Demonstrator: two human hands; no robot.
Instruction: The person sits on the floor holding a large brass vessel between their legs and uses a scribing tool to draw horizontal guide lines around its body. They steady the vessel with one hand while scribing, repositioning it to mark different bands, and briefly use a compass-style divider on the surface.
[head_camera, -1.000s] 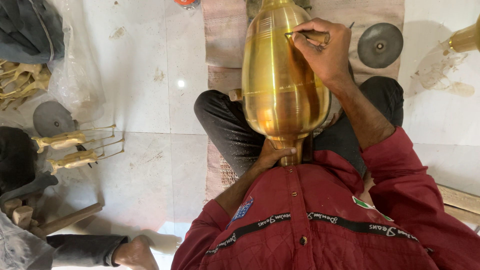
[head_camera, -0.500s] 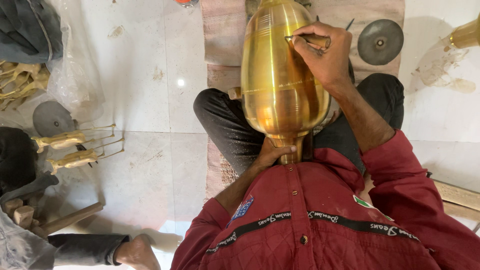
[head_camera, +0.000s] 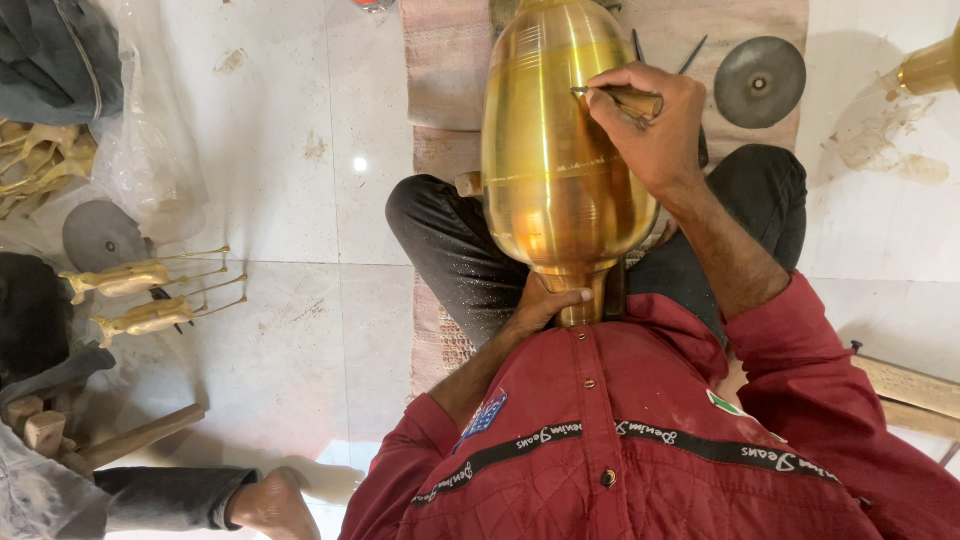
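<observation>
— Brass vessel (head_camera: 560, 170), tall, polished and golden, bulging in the middle with faint rings turned round its body: where is it lying?

— Across the lap of the seated person, over the dark trousers (head_camera: 450, 250), its narrow neck pointing back at the red quilted jacket (head_camera: 640, 440) and its far end over a striped woven mat (head_camera: 450, 70).

— And the left hand (head_camera: 545, 305)?

— Curled shut round the neck of the vessel, just in front of the jacket, thumb laid across the metal.

— The right hand (head_camera: 655, 125)?

— Closed on a slim engraving tool with a wooden handle (head_camera: 625, 98). Its metal tip touches the upper side of the vessel; the hand leans against the brass.

— What lies round about?

— A flat round grey metal disc (head_camera: 760, 80) on the mat beyond the right hand. Pale marble floor tiles (head_camera: 280, 180) on the left, with two small brass figures on thin rods (head_camera: 145, 295) beside another grey disc (head_camera: 100, 235). Clear plastic wrapping (head_camera: 150, 140) sits behind them.

— Anyone else?

— A bare foot in a grey trouser leg (head_camera: 265, 505), low on the left, belonging to another person.
</observation>
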